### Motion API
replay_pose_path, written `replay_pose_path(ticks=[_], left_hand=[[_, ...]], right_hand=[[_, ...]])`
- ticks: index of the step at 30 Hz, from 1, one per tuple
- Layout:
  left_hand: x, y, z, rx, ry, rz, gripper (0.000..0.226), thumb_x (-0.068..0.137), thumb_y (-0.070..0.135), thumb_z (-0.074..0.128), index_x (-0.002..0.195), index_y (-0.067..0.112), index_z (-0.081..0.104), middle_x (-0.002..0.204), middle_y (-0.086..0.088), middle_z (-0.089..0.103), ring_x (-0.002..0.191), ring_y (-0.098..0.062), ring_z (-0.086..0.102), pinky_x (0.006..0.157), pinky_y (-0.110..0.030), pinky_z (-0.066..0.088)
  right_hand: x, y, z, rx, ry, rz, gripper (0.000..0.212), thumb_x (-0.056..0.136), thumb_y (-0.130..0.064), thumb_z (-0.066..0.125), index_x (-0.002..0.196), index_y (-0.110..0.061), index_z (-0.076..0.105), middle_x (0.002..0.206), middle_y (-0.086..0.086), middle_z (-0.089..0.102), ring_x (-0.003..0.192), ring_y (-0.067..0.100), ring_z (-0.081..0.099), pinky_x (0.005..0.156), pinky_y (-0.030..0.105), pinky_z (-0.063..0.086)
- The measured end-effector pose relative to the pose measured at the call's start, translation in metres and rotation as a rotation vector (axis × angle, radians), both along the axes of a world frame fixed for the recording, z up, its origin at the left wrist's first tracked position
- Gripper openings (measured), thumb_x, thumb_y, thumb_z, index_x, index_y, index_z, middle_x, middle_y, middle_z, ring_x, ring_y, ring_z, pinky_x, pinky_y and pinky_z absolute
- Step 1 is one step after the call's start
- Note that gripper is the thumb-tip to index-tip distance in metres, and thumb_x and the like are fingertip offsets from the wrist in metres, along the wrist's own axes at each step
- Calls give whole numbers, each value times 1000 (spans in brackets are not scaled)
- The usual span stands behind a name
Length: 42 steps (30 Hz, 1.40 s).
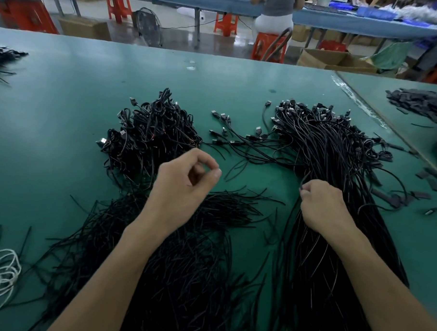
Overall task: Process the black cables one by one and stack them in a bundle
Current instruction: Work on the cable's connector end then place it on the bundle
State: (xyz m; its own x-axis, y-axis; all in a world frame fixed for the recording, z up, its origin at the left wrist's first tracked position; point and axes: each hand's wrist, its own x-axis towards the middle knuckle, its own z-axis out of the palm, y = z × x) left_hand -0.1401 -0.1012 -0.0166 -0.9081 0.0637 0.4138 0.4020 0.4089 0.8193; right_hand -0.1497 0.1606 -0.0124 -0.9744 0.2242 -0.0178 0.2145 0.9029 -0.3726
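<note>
My left hand (185, 184) hovers above the green worktop (59, 109), thumb and forefinger tips meeting in a ring and the other fingers curled. I cannot tell whether a thin strand sits between them. My right hand (323, 204) is apart from it, knuckles up, curled into the long sheaf of USB cables (324, 140). It pinches one black cable (304, 178) that arches just above my thumb; the fingertips are hidden under the hand. The sheaf runs from its plugs at the far end down past my right forearm and off the bottom edge. A tangled heap of cables (151, 135) lies beyond my left hand. Loose black strands (191, 254) spread under my left forearm, partly covered. A white cord (4, 272) is cut off at the left edge.
</note>
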Motion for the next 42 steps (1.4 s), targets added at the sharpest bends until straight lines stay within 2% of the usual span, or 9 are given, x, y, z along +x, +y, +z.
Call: replay_pose_path(ticks=[3, 7, 13, 24, 29, 33, 37, 39, 42], left_hand=[[5, 2, 0, -91, -19, -76, 22, 91, 26, 72, 108, 37, 64, 82, 14, 57, 72, -8, 55, 64, -21, 45], [9, 12, -2, -214, -13, -171, 62, 89, 32, 70, 139, 56, 42, 113, 25, 47, 105, -6, 53, 76, -26, 51], [16, 31, -4, -172, -44, -283, 60, 95, 41, 55, 149, 51, 31, 119, 17, 49, 103, -8, 56, 79, -41, 56], [17, 35, 4, -194, 114, -106, 32, 104, 41, 44, 96, 16, 62, 116, 5, 61, 103, -14, 61, 83, -39, 51], [28, 38, 19, 103, 166, -42, 44, 98, 38, 54, 74, 1, 59, 64, -4, 62, 53, -15, 57, 49, -35, 48], [37, 28, 34, 187, 222, 33, 44, 97, 38, 54, 67, 11, 38, 58, -7, 36, 46, -10, 29, 40, -29, 27], [40, 26, 41, 3, 289, 48, 43, 96, 41, 56, 66, 16, 40, 55, 8, 33, 49, -5, 31, 48, -18, 25], [37, 26, 42, -131, 297, 64, 38, 99, 38, 51, 68, 19, 40, 62, 12, 37, 55, -6, 37, 53, -18, 27], [34, 27, 38, -128, 200, -23, 28, 99, 32, 46, 74, 19, 43, 71, 12, 46, 66, -9, 46, 60, -20, 34]], right_hand=[[5, -14, 18, -212, 104, 117, 23, 104, -10, 43, 98, -10, 65, 83, -10, 58, 58, 6, 47, 46, 15, 35], [20, -38, 44, -562, 166, 293, 25, 103, -11, 44, 91, -23, 62, 85, -9, 65, 64, 11, 64, 52, 21, 49], [48, -65, 52, -583, 225, 552, 19, 97, -22, 55, 79, -25, 61, 67, -4, 58, 56, 18, 48, 50, 31, 40], [55, -52, 51, -584, 299, 532, 22, 82, -22, 58, 60, -19, 57, 48, -12, 47, 44, 2, 39, 44, 14, 30], [37, -27, 38, -792, 192, 407, 44, 90, -56, 55, 74, -16, 65, 56, -8, 55, 45, 5, 48, 42, 16, 37], [22, -34, -2, -538, -129, 409, 10, 97, -27, 59, 103, -31, 67, 86, -2, 65, 74, 15, 64, 62, 24, 52], [36, -49, -1, -763, 10, 465, 39, 102, -50, 42, 103, -27, 74, 94, -4, 73, 94, 15, 69, 83, 30, 51], [43, -53, 17, -1004, -57, 539, 70, 95, -71, 27, 96, -23, 77, 89, 5, 76, 87, 21, 72, 78, 31, 55], [51, -65, 47, -1018, -28, 686, 53, 93, -66, 43, 73, -26, 71, 59, -1, 63, 52, 11, 59, 51, 20, 47]])
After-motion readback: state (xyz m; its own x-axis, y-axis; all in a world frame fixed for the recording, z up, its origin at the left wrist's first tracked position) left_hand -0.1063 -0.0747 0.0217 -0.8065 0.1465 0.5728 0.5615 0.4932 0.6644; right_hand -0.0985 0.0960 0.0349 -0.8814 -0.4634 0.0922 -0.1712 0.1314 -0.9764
